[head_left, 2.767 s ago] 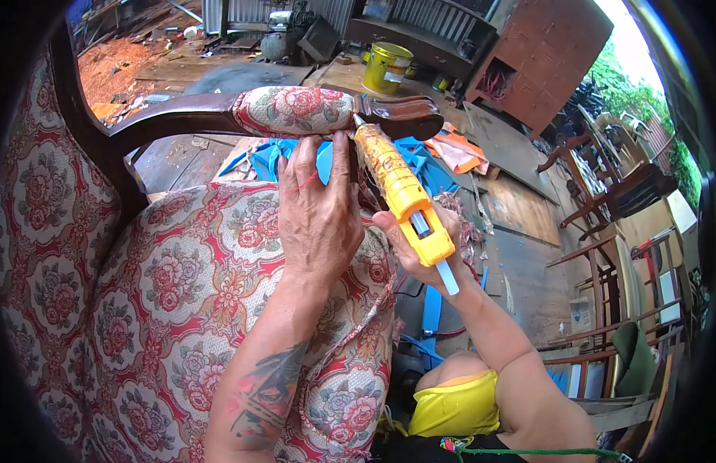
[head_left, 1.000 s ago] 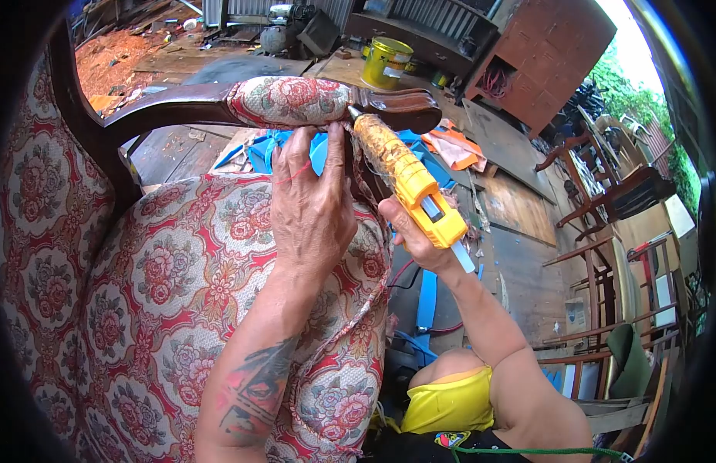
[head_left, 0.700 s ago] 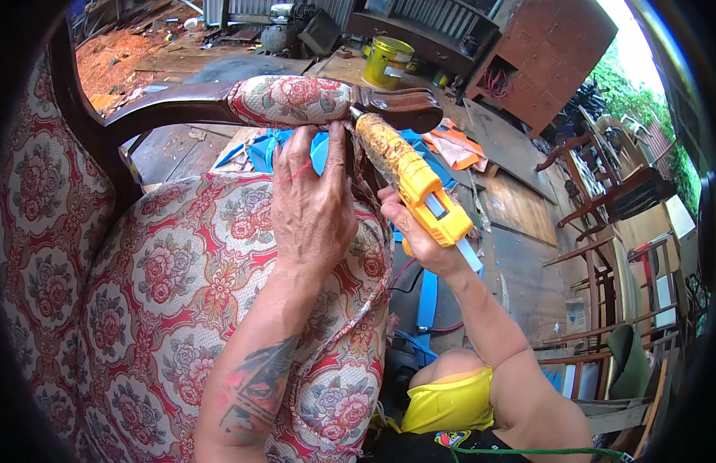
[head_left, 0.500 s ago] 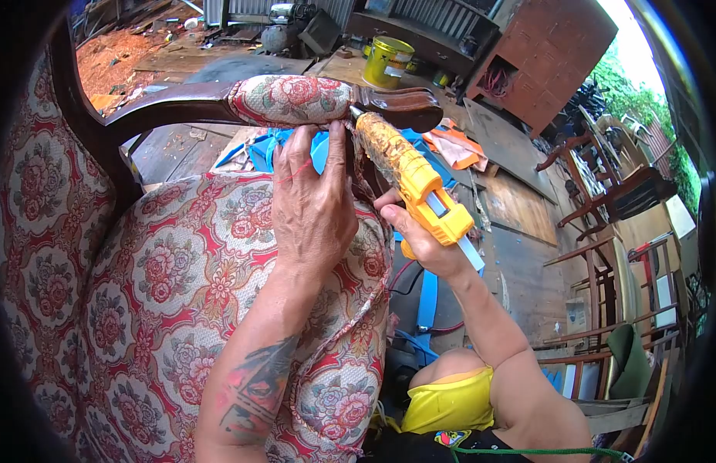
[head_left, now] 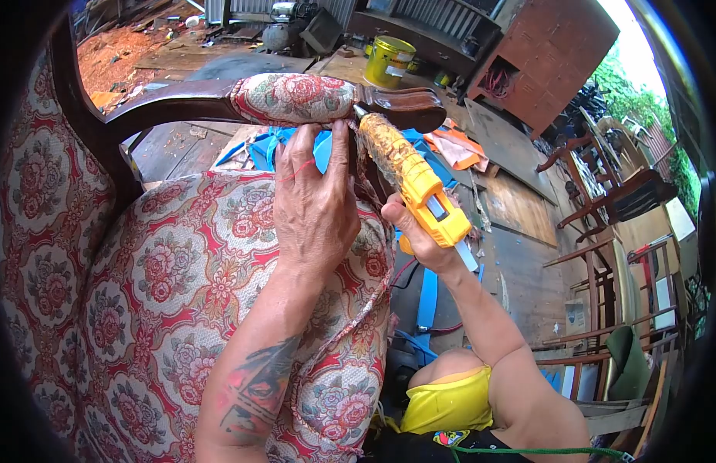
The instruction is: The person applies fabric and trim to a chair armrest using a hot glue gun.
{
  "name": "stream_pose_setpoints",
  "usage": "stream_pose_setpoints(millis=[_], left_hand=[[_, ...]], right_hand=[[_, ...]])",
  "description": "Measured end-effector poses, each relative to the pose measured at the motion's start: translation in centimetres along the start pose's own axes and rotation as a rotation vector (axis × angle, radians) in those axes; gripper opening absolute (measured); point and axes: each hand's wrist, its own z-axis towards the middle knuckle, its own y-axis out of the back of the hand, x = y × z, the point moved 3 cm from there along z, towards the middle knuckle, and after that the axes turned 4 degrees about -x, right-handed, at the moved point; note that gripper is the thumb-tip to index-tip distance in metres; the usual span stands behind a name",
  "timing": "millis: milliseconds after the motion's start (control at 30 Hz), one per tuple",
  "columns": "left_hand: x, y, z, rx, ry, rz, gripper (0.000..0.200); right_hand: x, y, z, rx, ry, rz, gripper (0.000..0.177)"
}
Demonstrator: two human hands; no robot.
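My right hand (head_left: 423, 238) grips a yellow hot glue gun (head_left: 420, 185) with a dirty, glue-crusted front. Its metal nozzle points up at the lower edge of the padded armrest (head_left: 296, 99), close to the carved wooden end (head_left: 404, 106). My left hand (head_left: 315, 197) reaches up with fingers stretched and apart, the tips against the underside of that padding; a red band circles one finger. Beneath both hands is the chair's floral seat (head_left: 173, 270). A braided trim cord (head_left: 362, 315) lies loosely down its front. Whether my left fingertips pinch any trim is hidden.
The floral backrest (head_left: 49, 231) rises at left. Behind the armrest are a yellow bucket (head_left: 389, 62), a brown cabinet (head_left: 555, 62) and an orange cloth (head_left: 458, 147). Wooden chair frames (head_left: 605, 309) crowd the right side. Blue strapping (head_left: 427, 301) hangs below the glue gun.
The glue gun has shifted very slightly, its nozzle still by the armrest's lower edge. A right-hand finger that stretched toward the seat has drawn back. My left hand stays nearly in place.
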Motion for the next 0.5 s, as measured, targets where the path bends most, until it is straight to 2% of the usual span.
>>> stream_pose_setpoints(millis=[500], left_hand=[[-0.03,0.11,0.03,0.000,-0.014,-0.020,0.083]], right_hand=[[-0.77,-0.11,0.28,-0.056,0.110,-0.040,0.024]])
